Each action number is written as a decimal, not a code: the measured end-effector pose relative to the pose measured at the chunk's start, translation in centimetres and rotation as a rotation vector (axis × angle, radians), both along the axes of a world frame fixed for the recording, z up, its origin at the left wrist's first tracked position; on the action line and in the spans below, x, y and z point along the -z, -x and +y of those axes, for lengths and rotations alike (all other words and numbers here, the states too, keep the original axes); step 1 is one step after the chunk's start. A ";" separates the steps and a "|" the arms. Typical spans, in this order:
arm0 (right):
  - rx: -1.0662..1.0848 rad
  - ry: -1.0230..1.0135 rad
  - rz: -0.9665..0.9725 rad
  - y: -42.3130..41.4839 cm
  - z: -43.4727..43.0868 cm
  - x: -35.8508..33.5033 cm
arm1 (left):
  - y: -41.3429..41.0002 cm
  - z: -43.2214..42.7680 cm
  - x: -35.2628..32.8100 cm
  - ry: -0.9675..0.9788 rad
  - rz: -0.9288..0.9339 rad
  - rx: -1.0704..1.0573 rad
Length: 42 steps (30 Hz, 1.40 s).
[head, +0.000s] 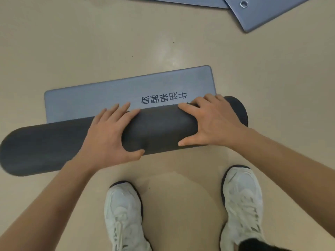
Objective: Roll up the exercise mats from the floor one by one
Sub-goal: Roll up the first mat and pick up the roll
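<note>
A grey-blue exercise mat (108, 95) lies on the beige floor, most of it wound into a thick dark roll (45, 144) that runs from the left edge to the right of centre. A short flat end with black printed characters sticks out beyond the roll. My left hand (110, 131) lies over the middle of the roll, fingers spread across its top and thumb on the near side. My right hand (210, 120) grips the roll near its right end in the same way.
Two more grey-blue mats (262, 17) lie flat at the top right, one with a metal eyelet (244, 4) in its corner. My two white shoes (123, 214) stand on the floor just behind the roll. Bare beige floor (72, 42) surrounds the mat.
</note>
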State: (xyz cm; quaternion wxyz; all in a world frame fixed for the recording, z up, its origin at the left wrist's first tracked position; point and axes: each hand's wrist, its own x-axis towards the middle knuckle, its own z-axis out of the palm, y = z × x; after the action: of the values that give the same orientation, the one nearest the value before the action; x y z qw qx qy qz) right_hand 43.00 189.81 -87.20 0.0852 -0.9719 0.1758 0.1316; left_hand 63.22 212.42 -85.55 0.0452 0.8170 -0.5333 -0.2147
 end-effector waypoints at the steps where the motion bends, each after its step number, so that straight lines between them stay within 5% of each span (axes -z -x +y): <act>1: 0.012 -0.029 0.021 -0.5 -0.5 -0.3 | 1.4 0.0 0.0 0.085 -0.031 -0.014; 7: 0.183 -0.066 -0.063 -2.4 -2.7 -0.3 | 7.5 -1.6 2.5 0.234 -0.225 -0.001; 14: 0.294 0.138 -0.655 -0.5 -2.5 2.4 | 3.1 -5.8 3.6 0.168 -0.331 0.009; 17: 0.531 -0.002 -0.643 1.3 -2.6 3.0 | 0.8 -7.9 3.4 0.148 -0.318 0.001; 20: 0.916 -0.477 -0.637 3.0 -3.0 3.5 | -1.5 -10.0 3.3 0.129 -0.268 0.006; 25: 0.878 -0.711 -0.690 4.3 -4.0 4.5 | -3.7 -11.8 3.2 0.147 -0.229 0.059; 31: 0.954 -0.739 -0.722 3.3 -4.6 2.5 | 1.7 -9.4 3.8 0.595 -0.401 0.039; 37: 1.026 -0.759 -0.544 4.0 -0.8 0.5 | 9.1 -8.1 4.7 0.271 -0.382 0.141; 42: 1.103 -1.077 -0.530 6.2 1.5 0.8 | 8.3 -7.3 4.7 0.293 -0.390 0.207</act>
State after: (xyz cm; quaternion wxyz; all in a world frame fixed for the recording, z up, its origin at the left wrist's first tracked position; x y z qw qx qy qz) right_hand 36.79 191.29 -87.97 0.6320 -0.5702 0.5157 -0.0974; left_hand 54.88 205.07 -90.26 0.0370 0.7687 -0.6382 0.0228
